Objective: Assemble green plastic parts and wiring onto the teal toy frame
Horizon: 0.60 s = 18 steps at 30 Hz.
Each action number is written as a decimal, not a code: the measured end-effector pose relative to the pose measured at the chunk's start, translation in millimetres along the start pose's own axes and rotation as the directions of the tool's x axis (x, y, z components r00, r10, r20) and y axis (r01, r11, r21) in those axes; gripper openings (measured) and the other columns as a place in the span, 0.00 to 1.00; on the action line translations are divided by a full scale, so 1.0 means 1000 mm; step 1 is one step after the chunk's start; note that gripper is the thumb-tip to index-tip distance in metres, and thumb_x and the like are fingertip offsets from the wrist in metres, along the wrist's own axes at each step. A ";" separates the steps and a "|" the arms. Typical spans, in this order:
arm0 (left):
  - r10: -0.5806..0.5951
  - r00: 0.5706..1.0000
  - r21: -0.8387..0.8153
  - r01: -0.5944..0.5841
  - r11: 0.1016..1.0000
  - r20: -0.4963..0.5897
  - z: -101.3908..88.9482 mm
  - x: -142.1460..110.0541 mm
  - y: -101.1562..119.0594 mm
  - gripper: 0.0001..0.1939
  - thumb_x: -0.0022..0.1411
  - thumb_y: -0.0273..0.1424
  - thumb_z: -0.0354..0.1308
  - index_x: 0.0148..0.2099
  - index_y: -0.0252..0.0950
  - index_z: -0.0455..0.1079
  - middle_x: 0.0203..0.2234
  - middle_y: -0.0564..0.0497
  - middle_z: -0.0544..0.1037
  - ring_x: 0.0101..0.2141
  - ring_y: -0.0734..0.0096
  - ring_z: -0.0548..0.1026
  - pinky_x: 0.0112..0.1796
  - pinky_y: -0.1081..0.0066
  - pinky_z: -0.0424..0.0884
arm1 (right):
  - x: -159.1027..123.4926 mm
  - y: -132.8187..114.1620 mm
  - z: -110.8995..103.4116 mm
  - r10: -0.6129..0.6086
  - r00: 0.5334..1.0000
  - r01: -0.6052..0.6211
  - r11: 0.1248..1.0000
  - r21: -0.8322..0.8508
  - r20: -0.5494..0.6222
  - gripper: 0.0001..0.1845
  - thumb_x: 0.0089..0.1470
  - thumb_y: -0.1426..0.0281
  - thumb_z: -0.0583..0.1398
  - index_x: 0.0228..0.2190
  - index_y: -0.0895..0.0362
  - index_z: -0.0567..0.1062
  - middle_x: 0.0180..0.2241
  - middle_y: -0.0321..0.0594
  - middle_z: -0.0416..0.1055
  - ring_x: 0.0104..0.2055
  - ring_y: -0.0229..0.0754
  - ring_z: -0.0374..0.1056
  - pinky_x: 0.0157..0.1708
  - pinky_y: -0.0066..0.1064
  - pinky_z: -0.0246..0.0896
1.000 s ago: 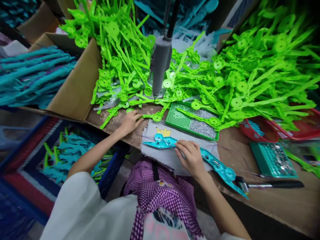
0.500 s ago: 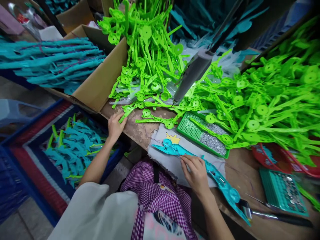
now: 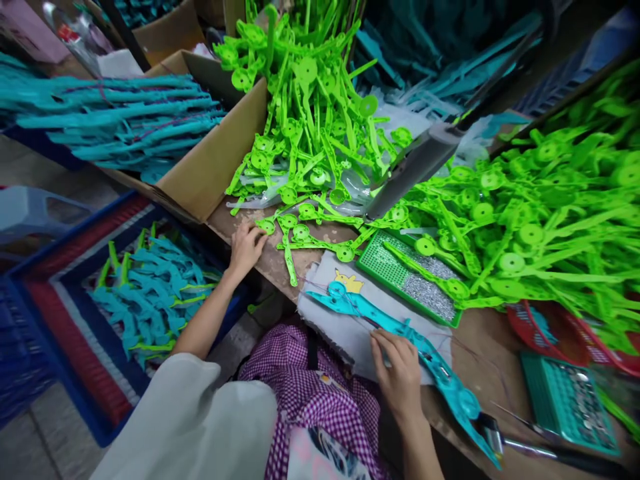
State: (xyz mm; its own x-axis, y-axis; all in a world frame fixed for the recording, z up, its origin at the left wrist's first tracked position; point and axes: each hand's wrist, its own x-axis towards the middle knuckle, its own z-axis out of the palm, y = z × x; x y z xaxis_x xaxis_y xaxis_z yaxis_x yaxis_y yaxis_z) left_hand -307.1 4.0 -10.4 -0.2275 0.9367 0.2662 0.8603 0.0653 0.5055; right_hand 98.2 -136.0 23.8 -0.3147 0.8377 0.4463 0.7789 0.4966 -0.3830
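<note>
My left hand [image 3: 246, 250] is at the bench edge, its fingers curled closed on the end of a bright green plastic part [image 3: 267, 227]. A second green part [image 3: 289, 250] lies slanting just to the right of it. My right hand [image 3: 399, 367] is beside a long curved teal plastic part [image 3: 443, 373], thumb and fingertips pinched together at a thin dark wire [image 3: 361, 316] that runs along the part. The teal part rests across a pale grey cloth [image 3: 313, 310] with a yellow cartoon figure on it.
A green tray [image 3: 383, 261] of small metal pieces stands behind the cloth. A grey cylindrical tool [image 3: 415, 170] hangs over heaped green parts [image 3: 545, 213]. At right lie a hammer [image 3: 530, 448] and a teal tray [image 3: 543, 383]. A blue-rimmed crate [image 3: 65, 393] holds teal parts.
My left hand has moved slightly right along the bench edge, and a green part near it has swung to a steeper slant. My right hand has drawn down and toward me, off the teal part.
</note>
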 end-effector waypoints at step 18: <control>0.168 0.920 -0.129 -0.226 0.966 -0.355 -0.009 -0.088 0.099 0.10 0.70 0.39 0.57 0.44 0.40 0.73 0.43 0.43 0.75 0.49 0.58 0.76 0.53 0.56 0.73 | 0.133 -0.072 0.021 0.190 0.953 -0.297 0.745 0.597 0.238 0.20 0.69 0.59 0.51 0.54 0.54 0.72 0.44 0.44 0.80 0.41 0.41 0.77 0.42 0.34 0.73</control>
State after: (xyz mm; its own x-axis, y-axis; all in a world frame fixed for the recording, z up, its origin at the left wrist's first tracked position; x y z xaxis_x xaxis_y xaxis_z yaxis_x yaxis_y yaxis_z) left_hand -206.6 -74.8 23.8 -0.2267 0.7503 0.6210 0.8235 -0.1928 0.5336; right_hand -11.7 -55.5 93.8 -0.2806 0.9464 0.1602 0.3503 0.2564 -0.9009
